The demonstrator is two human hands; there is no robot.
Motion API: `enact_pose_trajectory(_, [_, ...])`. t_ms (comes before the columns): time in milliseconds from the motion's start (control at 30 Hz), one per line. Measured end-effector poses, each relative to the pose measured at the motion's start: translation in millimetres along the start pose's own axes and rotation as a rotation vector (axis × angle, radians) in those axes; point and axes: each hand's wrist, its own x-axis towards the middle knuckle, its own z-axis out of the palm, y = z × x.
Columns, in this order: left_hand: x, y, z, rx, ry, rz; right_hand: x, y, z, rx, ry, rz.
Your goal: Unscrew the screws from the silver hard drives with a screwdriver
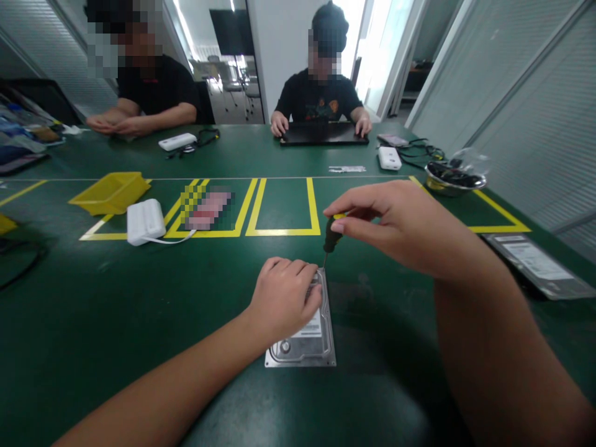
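A silver hard disk drive (305, 338) lies flat on the green table (116, 310), directly in front of the person. The left hand (284, 298) rests palm down on the drive's far half, fingers curled over its top and pressing it to the table. The right hand (395, 226) hovers just beyond the drive's far right corner and pinches the dark handle of a small screwdriver (329, 239) between thumb and fingertips; the tool stands nearly upright, its thin tip touching the drive at that corner.

Beyond the drive, yellow tape boxes (283, 208) mark the table. To the left of the drive and farther away lie a white power bank (145, 220) and a yellow plastic bin (112, 192). To the drive's right lies a second hard drive in a bag (535, 264), and beyond it a metal bowl (454, 180). At the table's far edge sit 2 other people, 1 with hands on a black laptop (323, 133).
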Motion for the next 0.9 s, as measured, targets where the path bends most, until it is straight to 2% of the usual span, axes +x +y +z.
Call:
enact_pose_trajectory(333, [0,-6,-4.5,-0.049,-0.044,0.002,-5,9,-10,-0.006,-0.089,-0.156])
enact_pose_trajectory(533, [-2,-4,-3.3,-0.022,-0.018,0.001,-1,4,-6,0.107,-0.137,-0.220])
enact_pose_trajectory(767, [-2,-3,-1.6,-0.009,-0.025,-0.018,3,-2,3,0.050,-0.050,-0.210])
enact_pose_trajectory(900, [-3,-2,-1.5,0.001,-0.028,-0.029,3,-2,2,0.035,-0.029,-0.145])
